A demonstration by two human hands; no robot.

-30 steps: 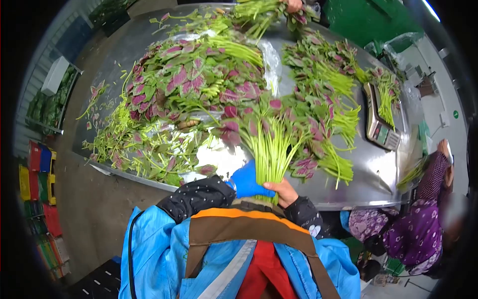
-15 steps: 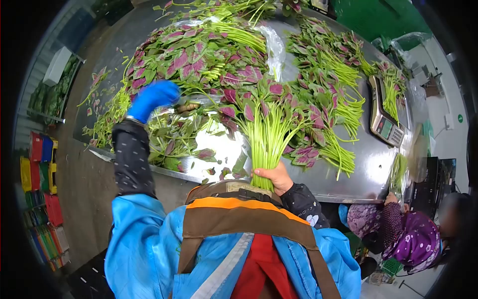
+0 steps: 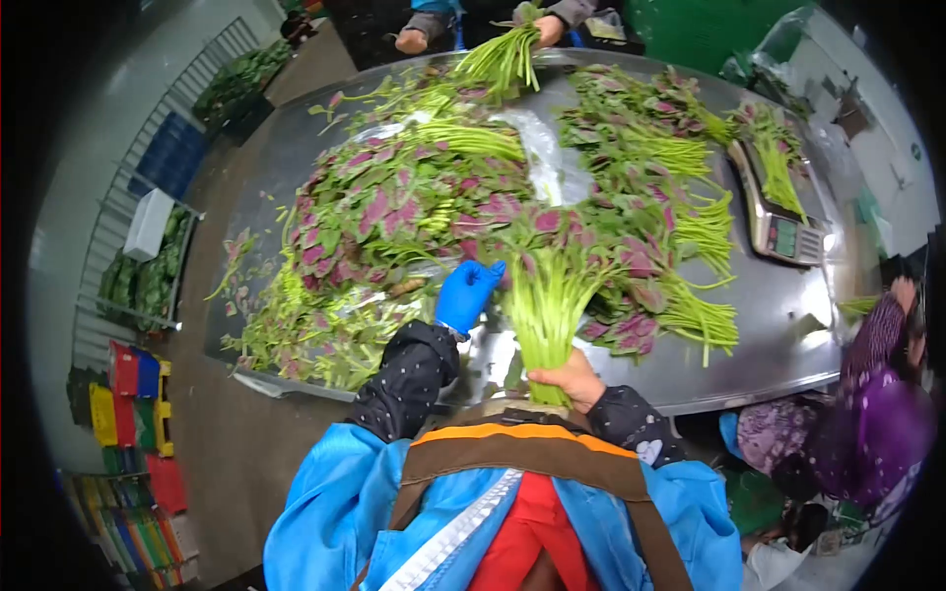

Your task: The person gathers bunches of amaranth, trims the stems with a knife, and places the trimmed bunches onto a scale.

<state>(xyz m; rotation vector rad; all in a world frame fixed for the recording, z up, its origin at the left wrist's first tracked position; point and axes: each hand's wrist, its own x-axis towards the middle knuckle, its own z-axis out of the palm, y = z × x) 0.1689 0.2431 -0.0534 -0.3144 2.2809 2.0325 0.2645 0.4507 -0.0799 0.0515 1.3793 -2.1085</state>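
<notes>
My right hand [image 3: 570,380], bare, is wrapped round the stem ends of an upright bunch of red-green leafy greens [image 3: 548,305] near the table's front edge. Beside the bunch, on its left, is my left hand [image 3: 470,295] in a blue glove. Its fingertips are drawn together near the leaves, and whether anything is between them is too small to tell. A large heap of the same greens [image 3: 394,202] lies beyond my left hand. Sorted bunches [image 3: 705,231] rest to the right of the held one.
A scale [image 3: 778,222] bearing a bunch stands at the table's right. Clear plastic [image 3: 544,158] lies mid-table. Across the table, a person's hand [image 3: 549,31] holds greens. Another person in purple [image 3: 867,424] is at the lower right. Coloured crates [image 3: 133,394] stand at left.
My left hand has moved right, from over the heap to beside the held bunch. My right hand keeps its hold. The view has shifted, and a person's hands with greens now show at the top.
</notes>
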